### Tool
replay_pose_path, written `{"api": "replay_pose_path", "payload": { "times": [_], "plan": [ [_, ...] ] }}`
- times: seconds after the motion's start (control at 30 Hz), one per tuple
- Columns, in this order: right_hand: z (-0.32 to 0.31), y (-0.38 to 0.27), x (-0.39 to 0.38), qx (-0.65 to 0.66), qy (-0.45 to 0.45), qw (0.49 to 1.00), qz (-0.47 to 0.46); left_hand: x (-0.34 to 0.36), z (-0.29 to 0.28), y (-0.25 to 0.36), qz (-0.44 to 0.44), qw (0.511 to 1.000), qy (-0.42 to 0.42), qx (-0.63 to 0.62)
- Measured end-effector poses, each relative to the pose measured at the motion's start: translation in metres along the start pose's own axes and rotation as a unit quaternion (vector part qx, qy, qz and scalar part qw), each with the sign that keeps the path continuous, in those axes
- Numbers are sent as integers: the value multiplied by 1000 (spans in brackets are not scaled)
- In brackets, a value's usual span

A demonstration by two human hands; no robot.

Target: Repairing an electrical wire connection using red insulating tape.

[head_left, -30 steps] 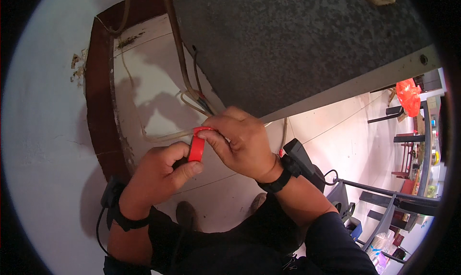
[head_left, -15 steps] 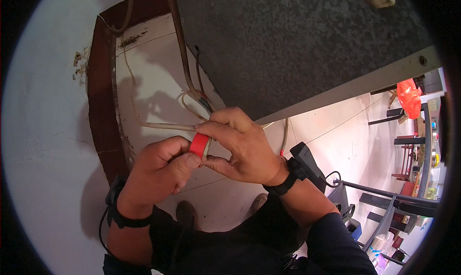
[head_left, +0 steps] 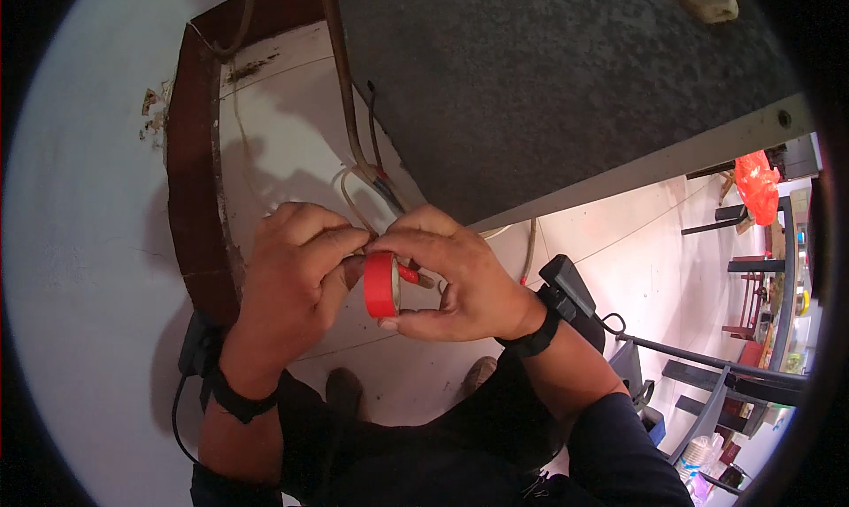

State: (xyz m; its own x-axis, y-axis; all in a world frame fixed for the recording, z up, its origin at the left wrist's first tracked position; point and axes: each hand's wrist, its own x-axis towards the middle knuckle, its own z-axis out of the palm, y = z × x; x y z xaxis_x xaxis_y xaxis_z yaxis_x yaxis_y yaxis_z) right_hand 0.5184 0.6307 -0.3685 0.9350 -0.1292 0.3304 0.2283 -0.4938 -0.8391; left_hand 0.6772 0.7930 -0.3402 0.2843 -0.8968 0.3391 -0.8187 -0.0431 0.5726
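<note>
My right hand (head_left: 460, 281) grips a roll of red tape (head_left: 382, 286) by its edges, thumb below and fingers above. Just left of the roll, my left hand (head_left: 301, 272) is closed in a pinch at a thin pale cable (head_left: 243, 149), which runs down from the wall corner and vanishes behind that hand. A short piece wrapped in red tape (head_left: 408, 274) shows past the roll, between it and my right palm; its link to the cable is hidden. Beyond my hands, a thicker brown cable (head_left: 345, 91) comes down to a joint with red and dark wrapping (head_left: 382, 180).
A large dark grey speckled panel (head_left: 548, 82) with a pale edge fills the upper right. White wall with brown skirting (head_left: 195, 153) stands close on the left. At right are metal frames (head_left: 716, 365) and a red plastic bag (head_left: 754, 187). My shoes (head_left: 345, 392) are on the tiled floor.
My left hand has let go of the tape roll and moved up to the cable. The roll has turned and shifted slightly right in my right hand, and the red-wrapped piece now shows.
</note>
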Motion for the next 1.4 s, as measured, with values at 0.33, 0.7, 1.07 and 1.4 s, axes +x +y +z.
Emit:
{"api": "replay_pose_path", "payload": {
  "times": [0.33,0.7,1.07,1.4],
  "plan": [
    [2,-7,-2,214,46,968,125,-5,-3,5,-42,996,-31,-71],
    [5,-8,-1,330,52,910,247,-6,-3,6,-28,995,-37,-88],
    [5,-11,2,338,66,904,252,-4,2,9,-41,994,-11,-98],
    [10,-2,2,239,108,932,250,-3,13,11,-11,996,7,-85]
  ]
}}
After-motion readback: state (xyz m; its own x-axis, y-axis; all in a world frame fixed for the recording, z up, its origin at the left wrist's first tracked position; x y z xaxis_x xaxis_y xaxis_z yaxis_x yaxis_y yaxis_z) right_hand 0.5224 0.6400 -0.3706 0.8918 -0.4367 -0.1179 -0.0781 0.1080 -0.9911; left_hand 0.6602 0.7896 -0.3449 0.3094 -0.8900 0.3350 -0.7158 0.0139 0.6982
